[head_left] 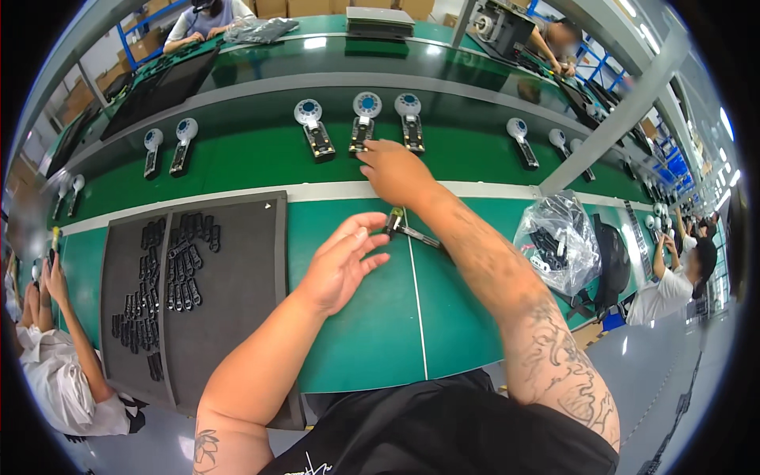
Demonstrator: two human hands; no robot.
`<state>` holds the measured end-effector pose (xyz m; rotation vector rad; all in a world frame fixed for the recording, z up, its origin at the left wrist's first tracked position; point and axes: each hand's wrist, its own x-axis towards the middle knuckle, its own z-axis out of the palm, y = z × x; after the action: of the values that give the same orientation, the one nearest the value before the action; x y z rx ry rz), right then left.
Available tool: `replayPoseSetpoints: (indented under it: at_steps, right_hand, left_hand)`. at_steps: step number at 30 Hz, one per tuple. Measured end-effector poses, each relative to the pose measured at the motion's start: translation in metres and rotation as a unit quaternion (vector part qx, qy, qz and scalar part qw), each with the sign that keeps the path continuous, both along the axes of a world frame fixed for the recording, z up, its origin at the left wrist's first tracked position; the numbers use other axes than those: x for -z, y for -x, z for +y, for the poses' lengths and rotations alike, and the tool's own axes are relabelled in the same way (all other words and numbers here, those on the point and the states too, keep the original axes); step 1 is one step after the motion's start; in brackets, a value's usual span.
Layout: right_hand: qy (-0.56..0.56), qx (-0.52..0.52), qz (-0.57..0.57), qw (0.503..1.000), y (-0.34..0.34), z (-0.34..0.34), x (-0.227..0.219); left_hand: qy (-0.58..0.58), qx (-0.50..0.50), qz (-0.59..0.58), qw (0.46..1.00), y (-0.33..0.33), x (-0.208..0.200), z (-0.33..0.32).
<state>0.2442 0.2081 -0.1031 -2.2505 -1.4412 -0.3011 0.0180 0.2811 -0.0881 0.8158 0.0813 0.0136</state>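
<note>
My right hand (398, 172) reaches out over the green conveyor belt. Its fingers are bent at the lower end of a handheld device (364, 119) with a round white head, a blue centre and an exposed black handle; whether they grip it is hidden. Similar devices lie on either side, one to the left (316, 131) and one to the right (410, 123). My left hand (342, 265) hovers over the green table, palm turned inward, fingers apart and holding nothing. Beside its fingertips is a small black piece with a yellow-green end (394, 221), next to a slim dark bar (420, 236).
On the left, a dark grey tray (226, 332) holds many small black parts. A clear plastic bag (560, 245) of parts lies right, beside a black bag-like item (609, 269). A slanted metal post (613, 115) rises at the right. Other people work around the line.
</note>
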Motion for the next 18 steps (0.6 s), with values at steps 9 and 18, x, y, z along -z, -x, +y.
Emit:
replayPoseSetpoints:
  at_steps: [9,18]
  right_hand:
    - [-0.108,-0.074,0.221,0.966,0.130,-0.129,-0.048]
    - [-0.225,-0.058,0.322,0.918,0.130,-0.134,0.002]
  left_hand:
    - [-0.073,0.027,0.079,0.994,0.009,-0.001,0.002]
    - [-0.110,-0.009,0.099,0.989,0.004,-0.005,0.001]
